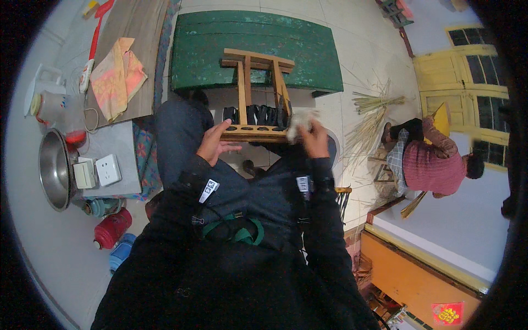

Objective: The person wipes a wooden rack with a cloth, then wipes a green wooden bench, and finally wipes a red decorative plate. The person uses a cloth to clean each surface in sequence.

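A small wooden stool frame [246,88] with black bands [264,114] wound between its rails lies tilted above my lap. Its legs reach out over the green bench [255,33], and a row of dark slots marks the rail [255,131] nearest me. My left hand [212,144] grips the left end of that rail, thumb on top and fingers spread beneath. At the right end, my right hand [315,138] holds a crumpled whitish cloth [300,123] against or close beside the wood. Both the cloth and this hand are blurred.
At left stands a table [136,24] with an orange cloth [117,80], beside a metal basin [55,169] and power sockets [108,170]. A red thermos [113,227] stands below. Straw stalks [371,111] litter the floor at right, near a seated person [433,165].
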Available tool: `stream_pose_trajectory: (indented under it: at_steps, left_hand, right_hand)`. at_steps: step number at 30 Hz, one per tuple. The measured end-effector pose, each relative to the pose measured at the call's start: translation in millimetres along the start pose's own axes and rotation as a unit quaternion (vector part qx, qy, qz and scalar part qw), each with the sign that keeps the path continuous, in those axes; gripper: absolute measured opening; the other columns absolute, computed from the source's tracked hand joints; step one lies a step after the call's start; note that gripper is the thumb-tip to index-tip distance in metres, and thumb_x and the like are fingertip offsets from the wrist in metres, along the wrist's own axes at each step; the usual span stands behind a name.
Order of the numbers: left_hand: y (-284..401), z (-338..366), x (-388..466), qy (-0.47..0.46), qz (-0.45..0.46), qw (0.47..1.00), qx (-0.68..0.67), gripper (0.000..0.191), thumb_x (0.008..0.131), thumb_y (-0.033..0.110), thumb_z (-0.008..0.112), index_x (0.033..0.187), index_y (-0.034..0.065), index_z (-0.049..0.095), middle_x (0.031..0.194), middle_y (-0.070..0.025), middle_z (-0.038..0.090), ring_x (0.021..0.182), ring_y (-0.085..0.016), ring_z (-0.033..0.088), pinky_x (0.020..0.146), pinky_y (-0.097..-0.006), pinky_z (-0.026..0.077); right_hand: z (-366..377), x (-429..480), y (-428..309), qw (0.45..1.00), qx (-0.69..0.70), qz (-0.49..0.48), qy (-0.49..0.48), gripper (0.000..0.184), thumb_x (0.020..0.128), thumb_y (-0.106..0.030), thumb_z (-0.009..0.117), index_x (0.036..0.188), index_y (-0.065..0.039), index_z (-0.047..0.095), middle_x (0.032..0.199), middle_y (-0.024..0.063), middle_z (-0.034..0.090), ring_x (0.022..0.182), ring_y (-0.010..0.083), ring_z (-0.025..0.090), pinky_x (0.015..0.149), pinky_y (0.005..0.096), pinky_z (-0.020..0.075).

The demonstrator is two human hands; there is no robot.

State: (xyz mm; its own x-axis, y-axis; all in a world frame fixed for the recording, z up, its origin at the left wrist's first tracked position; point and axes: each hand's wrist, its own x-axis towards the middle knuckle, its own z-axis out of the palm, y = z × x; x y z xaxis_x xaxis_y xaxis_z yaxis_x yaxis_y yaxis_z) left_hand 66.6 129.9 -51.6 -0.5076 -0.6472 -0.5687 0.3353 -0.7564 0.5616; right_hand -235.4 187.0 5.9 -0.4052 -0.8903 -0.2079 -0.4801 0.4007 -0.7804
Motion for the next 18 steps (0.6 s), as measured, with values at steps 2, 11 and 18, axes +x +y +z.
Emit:
stream_pose_trajectory:
  at_steps: [2, 11, 18]
  left_hand:
    - [-6.0, -3.5, 2.7, -0.009, 0.010, 1.000, -0.006, 0.048, 0.099, 0.039, 0.057, 0.124, -0.0013, 0.053, 0.117, -0.0177, 0.064, 0.105, -0.030, 0.067, 0.086, -0.0452, 0.058]
    - [-7.7, -2.5, 0.0, -0.010, 0.029, 0.999, -0.020, 0.046, 0.100, 0.040, 0.056, 0.122, -0.0009, 0.054, 0.114, -0.0174, 0.064, 0.103, -0.030, 0.068, 0.082, -0.0465, 0.059]
    - [-2.9, 5.0, -1.5, 0.015, -0.005, 1.000, -0.017, 0.049, 0.097, 0.041, 0.059, 0.122, -0.0012, 0.056, 0.112, -0.0171, 0.065, 0.102, -0.030, 0.068, 0.082, -0.0463, 0.060]
  right_hand:
    - [45.9, -7.8, -20.7, 0.977, -0.080, -0.199, 0.008, 0.025, 0.087, -0.013, 0.068, 0.108, 0.001, 0.067, 0.103, 0.0169, 0.064, 0.096, 0.0317, 0.062, 0.085, 0.0386, 0.0484]
    - [38.1, -18.9, -35.0, 0.977, -0.119, -0.177, 0.018, 0.027, 0.086, -0.010, 0.067, 0.111, -0.001, 0.066, 0.098, 0.0178, 0.066, 0.090, 0.0357, 0.066, 0.082, 0.0410, 0.0516]
    - [34.3, -32.0, -21.8, 0.989, 0.146, -0.004, 0.008, 0.028, 0.084, -0.017, 0.072, 0.101, 0.005, 0.066, 0.098, 0.0222, 0.067, 0.087, 0.0365, 0.067, 0.077, 0.0424, 0.0524]
